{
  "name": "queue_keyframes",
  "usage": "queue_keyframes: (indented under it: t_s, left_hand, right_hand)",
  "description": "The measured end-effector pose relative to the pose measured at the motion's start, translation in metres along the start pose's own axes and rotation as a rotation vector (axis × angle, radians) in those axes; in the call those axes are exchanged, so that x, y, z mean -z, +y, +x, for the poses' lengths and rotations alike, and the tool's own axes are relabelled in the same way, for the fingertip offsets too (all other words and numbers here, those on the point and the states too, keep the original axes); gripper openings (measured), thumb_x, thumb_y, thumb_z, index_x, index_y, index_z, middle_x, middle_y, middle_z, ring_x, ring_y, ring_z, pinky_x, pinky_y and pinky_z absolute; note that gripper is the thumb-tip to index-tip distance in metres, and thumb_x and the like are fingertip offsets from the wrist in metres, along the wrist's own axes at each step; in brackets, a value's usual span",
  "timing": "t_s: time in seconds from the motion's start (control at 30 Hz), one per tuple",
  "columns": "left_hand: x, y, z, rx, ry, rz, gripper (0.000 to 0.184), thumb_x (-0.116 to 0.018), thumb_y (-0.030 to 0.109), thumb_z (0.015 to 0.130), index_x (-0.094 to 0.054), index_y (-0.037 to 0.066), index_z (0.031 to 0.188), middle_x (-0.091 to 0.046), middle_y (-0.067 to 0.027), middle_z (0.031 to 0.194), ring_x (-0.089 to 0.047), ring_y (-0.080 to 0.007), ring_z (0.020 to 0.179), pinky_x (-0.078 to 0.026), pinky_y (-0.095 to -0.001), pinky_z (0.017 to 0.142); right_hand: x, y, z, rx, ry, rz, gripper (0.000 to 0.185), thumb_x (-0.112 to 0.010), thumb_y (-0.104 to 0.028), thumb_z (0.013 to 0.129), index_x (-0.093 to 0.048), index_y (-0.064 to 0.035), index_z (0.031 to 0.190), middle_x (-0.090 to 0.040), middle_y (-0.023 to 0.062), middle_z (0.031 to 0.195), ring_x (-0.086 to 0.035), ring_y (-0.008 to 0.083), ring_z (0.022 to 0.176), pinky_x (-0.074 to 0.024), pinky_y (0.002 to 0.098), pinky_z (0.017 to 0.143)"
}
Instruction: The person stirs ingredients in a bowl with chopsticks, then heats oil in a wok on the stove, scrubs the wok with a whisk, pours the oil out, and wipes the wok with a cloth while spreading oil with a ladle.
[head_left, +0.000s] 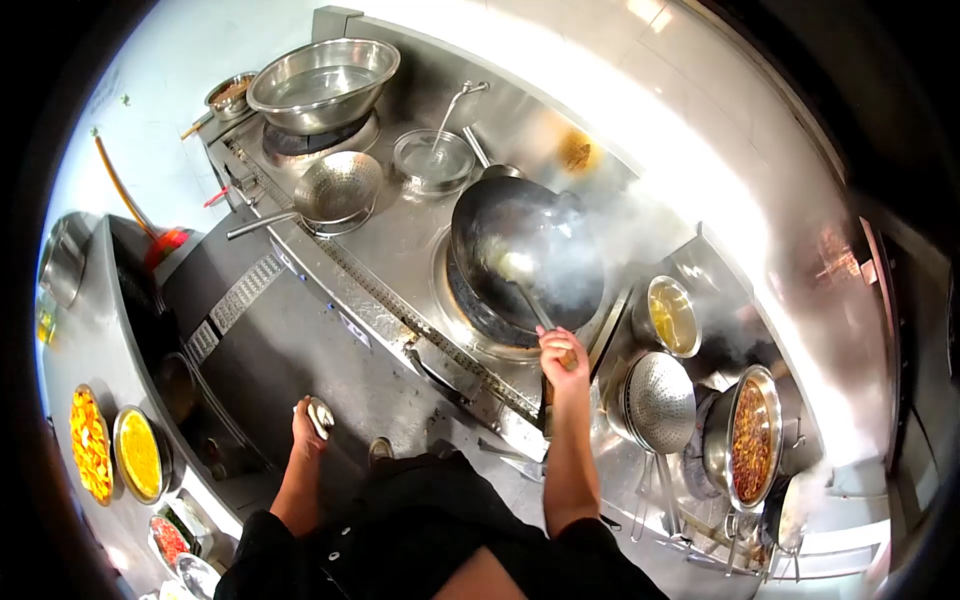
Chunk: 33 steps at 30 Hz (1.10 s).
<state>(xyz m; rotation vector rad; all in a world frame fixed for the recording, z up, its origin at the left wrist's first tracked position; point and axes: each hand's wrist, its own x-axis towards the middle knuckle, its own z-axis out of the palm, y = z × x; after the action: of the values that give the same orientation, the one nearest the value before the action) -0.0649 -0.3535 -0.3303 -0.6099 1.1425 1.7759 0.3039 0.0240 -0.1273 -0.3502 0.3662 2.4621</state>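
My right hand (563, 357) is closed round the handle of a ladle (530, 300), whose head lies in the dark wok (500, 215). Steam rises from the wok, and something pale sits near the ladle's head. The wok is tilted on its burner ring (450, 300). Away from the stove, over the floor, my left hand (306, 422) holds a small pale folded cloth (320, 418).
A perforated ladle (340, 188), a large steel basin (325, 85) and a running tap (468, 90) are behind. Strainers (661, 403), an oil bowl (673, 316) and a full pot (752, 440) stand right. Food bowls (140, 455) line the left counter.
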Motion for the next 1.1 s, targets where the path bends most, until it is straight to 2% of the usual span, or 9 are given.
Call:
queue_keyframes:
  t_s: [0.17, 0.47, 0.6, 0.67, 0.77, 0.8, 0.87, 0.97, 1.1]
  left_hand:
    - [0.025, 0.013, -0.011, -0.12, -0.072, 0.024, 0.022, -0.058, 0.036, 0.088, -0.057, 0.014, 0.089, -0.06, -0.001, 0.071, -0.06, -0.0171, 0.059, -0.049, -0.0313, 0.047]
    - [0.065, 0.006, -0.026, -0.009, 0.126, -0.098, 0.019, -0.06, 0.037, 0.086, -0.056, 0.019, 0.087, -0.059, 0.0014, 0.073, -0.06, -0.0149, 0.062, -0.047, -0.0295, 0.046]
    - [0.065, -0.007, -0.02, 0.007, 0.196, -0.092, 0.017, -0.06, 0.036, 0.085, -0.055, 0.02, 0.086, -0.059, 0.0018, 0.074, -0.06, -0.0147, 0.063, -0.049, -0.0301, 0.048]
    - [0.061, -0.011, -0.02, 0.016, 0.173, -0.022, 0.019, -0.06, 0.037, 0.085, -0.054, 0.02, 0.087, -0.06, 0.0007, 0.074, -0.061, -0.0166, 0.063, -0.049, -0.031, 0.048]
    - [0.047, -0.006, -0.026, -0.008, 0.157, 0.052, 0.022, -0.061, 0.038, 0.085, -0.053, 0.017, 0.088, -0.059, -0.0016, 0.074, -0.061, -0.019, 0.061, -0.05, -0.0339, 0.046]
    - [0.055, -0.005, -0.022, -0.058, 0.034, 0.076, 0.023, -0.06, 0.037, 0.085, -0.054, 0.015, 0.089, -0.06, -0.0025, 0.075, -0.062, -0.0196, 0.062, -0.051, -0.0354, 0.047]
    - [0.047, -0.002, -0.036, -0.066, 0.144, 0.046, 0.022, -0.06, 0.035, 0.085, -0.055, 0.015, 0.091, -0.06, -0.0031, 0.075, -0.062, -0.0198, 0.062, -0.052, -0.0354, 0.049]
    - [0.079, -0.011, -0.023, -0.025, 0.118, -0.077, 0.019, -0.061, 0.033, 0.085, -0.056, 0.015, 0.089, -0.059, -0.0029, 0.075, -0.061, -0.021, 0.062, -0.051, -0.0363, 0.051]
    - [0.106, -0.014, -0.037, -0.027, 0.226, -0.094, 0.023, -0.063, 0.038, 0.082, -0.055, 0.018, 0.089, -0.058, -0.002, 0.075, -0.061, -0.0202, 0.065, -0.048, -0.035, 0.049]
  right_hand:
    - [0.006, 0.045, -0.011, 0.242, 0.417, -0.415, 0.01, -0.052, -0.012, 0.095, -0.048, -0.008, 0.087, -0.055, 0.0008, 0.065, -0.05, 0.0088, 0.045, -0.0391, 0.0208, 0.037]
    - [0.009, -0.01, -0.048, 0.476, 0.688, -1.885, 0.011, -0.054, -0.009, 0.092, -0.049, -0.0044, 0.101, -0.052, 0.0027, 0.065, -0.05, 0.0127, 0.046, -0.0354, 0.0293, 0.036]
    - [-0.006, 0.0, -0.064, 0.085, 0.535, -0.936, 0.011, -0.059, -0.012, 0.091, -0.049, -0.0103, 0.097, -0.052, 0.0008, 0.065, -0.047, 0.0094, 0.046, -0.036, 0.0261, 0.037]
    - [0.0, -0.024, -0.043, 0.102, 0.512, -0.983, 0.012, -0.058, -0.013, 0.091, -0.051, -0.0095, 0.1, -0.05, 0.0004, 0.065, -0.045, 0.0095, 0.045, -0.0348, 0.0248, 0.037]
    - [0.027, -0.005, -0.039, 0.525, 0.515, -1.741, 0.023, -0.058, -0.015, 0.089, -0.051, -0.0072, 0.11, -0.049, 0.0011, 0.064, -0.044, 0.0099, 0.046, -0.0342, 0.0238, 0.038]
    - [0.037, -0.026, -0.053, 0.49, 0.534, -1.552, 0.042, -0.055, -0.014, 0.088, -0.047, -0.0045, 0.128, -0.054, 0.0064, 0.068, -0.049, 0.0164, 0.05, -0.0415, 0.0301, 0.044]
    - [0.049, -0.037, -0.066, 0.723, 1.007, -2.365, 0.056, -0.054, -0.013, 0.088, -0.038, -0.0015, 0.141, -0.058, 0.0122, 0.072, -0.053, 0.0237, 0.056, -0.046, 0.0376, 0.053]
    - [0.017, -0.032, -0.054, 0.862, 0.857, -2.271, 0.061, -0.047, -0.007, 0.088, -0.028, 0.0005, 0.146, -0.047, 0.0063, 0.057, -0.042, 0.0155, 0.041, -0.0322, 0.0338, 0.038]
    - [-0.093, 0.01, 0.033, 0.72, 0.491, -1.998, 0.054, -0.048, -0.002, 0.089, -0.035, 0.0004, 0.142, -0.044, 0.0041, 0.06, -0.044, 0.0124, 0.044, -0.0343, 0.0308, 0.038]
